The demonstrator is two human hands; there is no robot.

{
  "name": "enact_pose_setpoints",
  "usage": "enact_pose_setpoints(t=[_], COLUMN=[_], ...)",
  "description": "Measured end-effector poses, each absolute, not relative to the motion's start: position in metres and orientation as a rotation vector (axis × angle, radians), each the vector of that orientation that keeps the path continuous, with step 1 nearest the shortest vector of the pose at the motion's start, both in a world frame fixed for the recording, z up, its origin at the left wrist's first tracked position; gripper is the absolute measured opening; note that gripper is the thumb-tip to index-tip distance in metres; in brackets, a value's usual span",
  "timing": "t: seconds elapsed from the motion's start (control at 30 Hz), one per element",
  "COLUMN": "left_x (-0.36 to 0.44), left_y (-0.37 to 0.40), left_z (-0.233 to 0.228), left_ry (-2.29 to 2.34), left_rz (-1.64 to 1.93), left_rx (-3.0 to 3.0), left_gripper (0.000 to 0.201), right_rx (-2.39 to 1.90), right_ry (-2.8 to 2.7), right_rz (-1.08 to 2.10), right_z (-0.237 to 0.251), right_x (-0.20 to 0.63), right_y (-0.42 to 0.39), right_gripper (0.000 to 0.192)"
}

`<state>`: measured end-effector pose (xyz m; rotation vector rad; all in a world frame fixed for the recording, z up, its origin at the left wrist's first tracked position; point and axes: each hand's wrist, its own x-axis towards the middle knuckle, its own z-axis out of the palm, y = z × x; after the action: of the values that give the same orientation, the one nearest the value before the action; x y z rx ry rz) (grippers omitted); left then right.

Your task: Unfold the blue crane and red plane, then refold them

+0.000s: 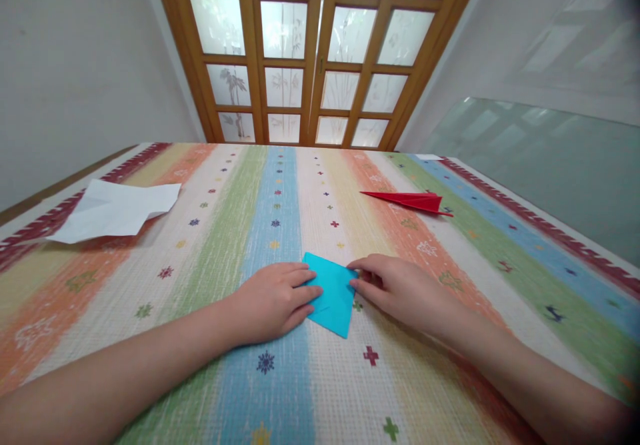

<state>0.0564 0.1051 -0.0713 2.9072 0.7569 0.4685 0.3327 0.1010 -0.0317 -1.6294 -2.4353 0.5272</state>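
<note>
Fingers (305,278) of the left hand (273,302) are spread flat and pressing down on the left side of a blue paper (330,293), nothing gripped, just pinning it to the tablecloth (200,265). The right hand (400,288) has its fingertips bunched narrow and touching the paper's right corner, thumb tucked under so I can't tell if it's actually pinching the edge or only resting on it. The paper sits dead centre between both hands, near the person, lying flat like a diamond with its long axis running from the far-left corner to the near-right point. That near point sticks out free toward the person, and the far corner is clear too, so the open edges are the near and far ones while left and right are covered by hands. Both hands are about equally close, though the left covers more of the sheet. Plenty of bare striped cloth all around for sliding or turning it. Well apart: a red folded paper (410,200) on the far right, and a white sheet (113,210) off to the far left.
</note>
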Motion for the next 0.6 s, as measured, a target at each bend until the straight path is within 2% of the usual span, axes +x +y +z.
enact_pose_setpoints(t=[0.17,0.37,0.6], left_x=[0.056,0.057,0.057], left_y=[0.105,0.107,0.108], left_z=[-0.071,-0.069,-0.068], left_ry=[0.742,0.733,0.723], left_rz=[0.471,0.475,0.476], left_rx=[2.895,2.896,2.877], left_gripper=[0.032,0.031,0.031], right_rx=[-1.611,-1.559,-1.332], right_ry=[-2.383,-2.317,-2.395], right_rz=[0.524,0.645,0.331], right_z=[-0.031,-0.031,-0.043], right_x=[0.333,0.324,0.322], right_y=[0.099,0.094,0.092], right_gripper=[0.025,0.008,0.012])
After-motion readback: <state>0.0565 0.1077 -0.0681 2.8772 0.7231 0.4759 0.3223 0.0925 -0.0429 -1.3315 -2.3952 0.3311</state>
